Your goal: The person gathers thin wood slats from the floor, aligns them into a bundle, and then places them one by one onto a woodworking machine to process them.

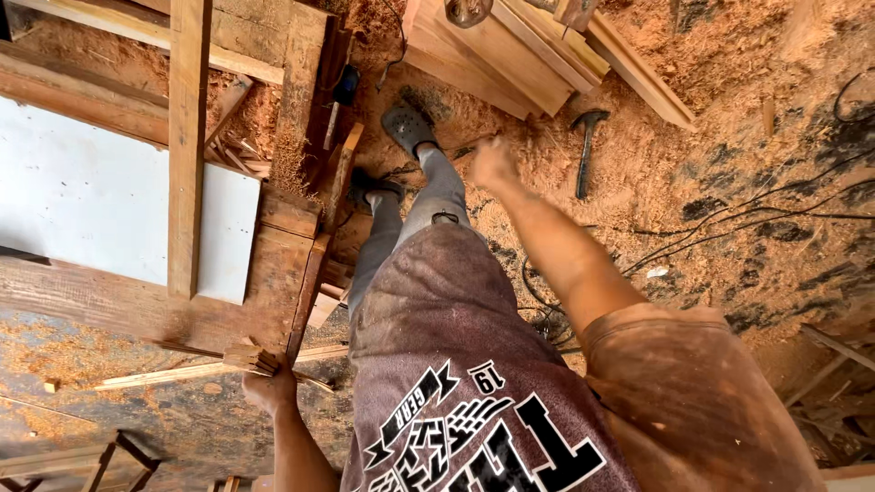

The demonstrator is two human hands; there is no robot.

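Gripping short wood strips (248,357) at the table (137,305) edge, left hand (270,387) clamped; right hand (493,164) swings free, fingers blurred, for balance.

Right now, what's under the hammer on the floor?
Sawdust-covered floor lies all around the hammer, which rests on it beside stacked planks. Whatever is beneath the sawdust is hidden. The right hand hangs near it, not touching.
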